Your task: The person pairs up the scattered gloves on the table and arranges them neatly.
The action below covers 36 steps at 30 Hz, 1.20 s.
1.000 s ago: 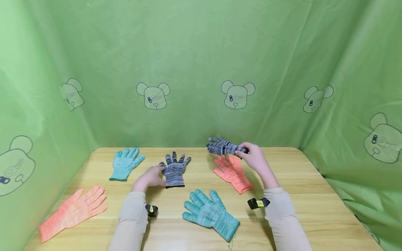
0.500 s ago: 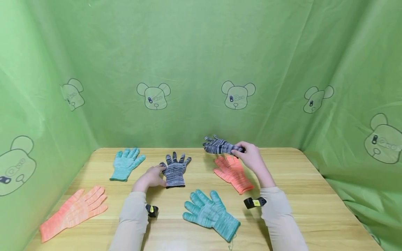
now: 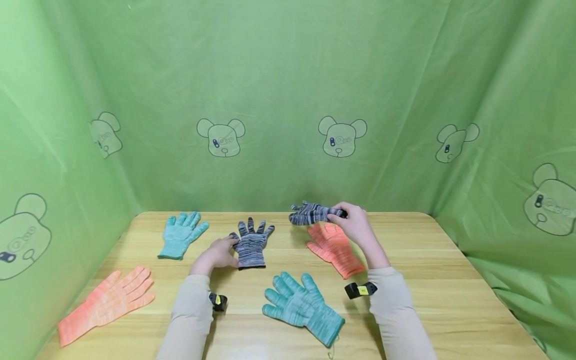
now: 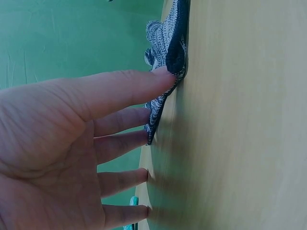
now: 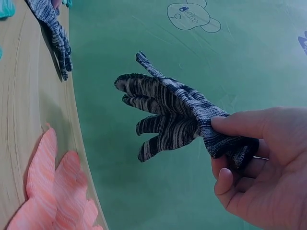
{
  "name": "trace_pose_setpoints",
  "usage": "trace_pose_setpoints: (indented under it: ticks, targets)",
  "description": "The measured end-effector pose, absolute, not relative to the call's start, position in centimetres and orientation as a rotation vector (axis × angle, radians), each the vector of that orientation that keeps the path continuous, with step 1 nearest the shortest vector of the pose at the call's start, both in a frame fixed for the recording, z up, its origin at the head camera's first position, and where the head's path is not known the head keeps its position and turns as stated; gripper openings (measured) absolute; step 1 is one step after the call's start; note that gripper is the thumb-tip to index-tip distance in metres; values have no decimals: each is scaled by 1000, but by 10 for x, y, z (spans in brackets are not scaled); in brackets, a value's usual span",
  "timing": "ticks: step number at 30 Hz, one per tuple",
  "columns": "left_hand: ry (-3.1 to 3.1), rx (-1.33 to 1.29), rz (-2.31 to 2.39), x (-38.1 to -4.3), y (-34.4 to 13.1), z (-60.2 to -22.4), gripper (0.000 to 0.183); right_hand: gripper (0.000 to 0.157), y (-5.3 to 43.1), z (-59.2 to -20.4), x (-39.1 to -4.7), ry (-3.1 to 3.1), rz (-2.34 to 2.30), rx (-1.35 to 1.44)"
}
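RH [image 3: 356, 226] pinches 1 gray glove [image 3: 310, 215]; LH [image 3: 218, 253], straight-fingered, touches 2nd gray glove [image 3: 250, 249]; 2 teal gloves [image 3: 300, 306], 2 orange gloves [image 3: 108, 303] on tbl [image 3: 405, 305].

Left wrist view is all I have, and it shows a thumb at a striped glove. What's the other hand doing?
Observer: The right hand grips a second striped glove by its cuff.
Operator: Is that one lying flat?
Observer: No, it is held up off the table.
Operator: Anything on the table near that hand?
Observer: Yes, a coral glove lies there, its fingers pointing toward the far edge.
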<state>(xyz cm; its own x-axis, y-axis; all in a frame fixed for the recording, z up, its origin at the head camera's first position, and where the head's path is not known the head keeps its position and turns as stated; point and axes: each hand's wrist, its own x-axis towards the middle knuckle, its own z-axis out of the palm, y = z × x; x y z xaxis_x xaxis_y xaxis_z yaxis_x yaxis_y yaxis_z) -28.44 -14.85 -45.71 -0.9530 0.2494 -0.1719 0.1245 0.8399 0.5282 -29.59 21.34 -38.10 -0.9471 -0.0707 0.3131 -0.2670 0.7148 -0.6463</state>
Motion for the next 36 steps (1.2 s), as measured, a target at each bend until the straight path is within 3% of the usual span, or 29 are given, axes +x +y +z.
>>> trace_pose_setpoints:
  ticks: [36]
  targets:
    - [2783,257,762,-284,-147,-456,81,16,184,-374,-295,-2639,1082,320]
